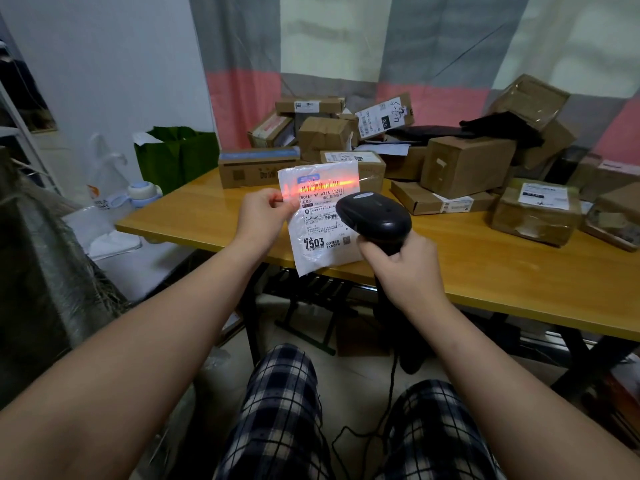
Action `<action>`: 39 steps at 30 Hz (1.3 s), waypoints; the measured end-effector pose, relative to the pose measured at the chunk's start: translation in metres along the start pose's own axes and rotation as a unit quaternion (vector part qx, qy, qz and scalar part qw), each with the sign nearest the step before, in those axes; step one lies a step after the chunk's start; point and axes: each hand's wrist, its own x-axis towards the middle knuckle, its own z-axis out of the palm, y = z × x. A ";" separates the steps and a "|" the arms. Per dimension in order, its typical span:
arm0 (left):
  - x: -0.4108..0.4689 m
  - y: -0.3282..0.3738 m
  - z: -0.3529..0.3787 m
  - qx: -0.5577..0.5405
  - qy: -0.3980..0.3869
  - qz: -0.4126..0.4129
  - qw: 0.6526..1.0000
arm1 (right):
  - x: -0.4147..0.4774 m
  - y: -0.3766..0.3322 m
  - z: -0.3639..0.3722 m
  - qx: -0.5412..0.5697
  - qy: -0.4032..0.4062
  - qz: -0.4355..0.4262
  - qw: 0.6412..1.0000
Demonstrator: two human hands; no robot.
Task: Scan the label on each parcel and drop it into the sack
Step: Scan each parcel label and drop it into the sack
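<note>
Home room used for parcel sorting: curtain [381,46], wooden bench [485,271] piled with cardboard parcels [464,164], plaid pyjama trousers [277,410].

Worn on the head as the single wide-angle view, facing forward and down over checked knees [280,393] at the bottom edge. Close to the left hand [259,216] pinching the white parcel [322,220] and the right hand [403,268] gripping the black scanner [375,216], both mid-frame, near enough to read the label's large print. Farther off, across the wooden table [485,265] and piled boxes [464,164] to the striped curtain [381,46].
</note>
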 end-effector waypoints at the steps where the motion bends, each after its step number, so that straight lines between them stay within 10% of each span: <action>1: 0.001 0.000 0.000 0.003 0.000 0.001 1.000 | 0.000 -0.001 0.000 -0.005 -0.003 -0.002 1.000; 39: 0.009 0.000 0.007 0.032 0.008 0.021 0.999 | -0.008 -0.006 -0.001 -0.003 0.009 -0.003 1.000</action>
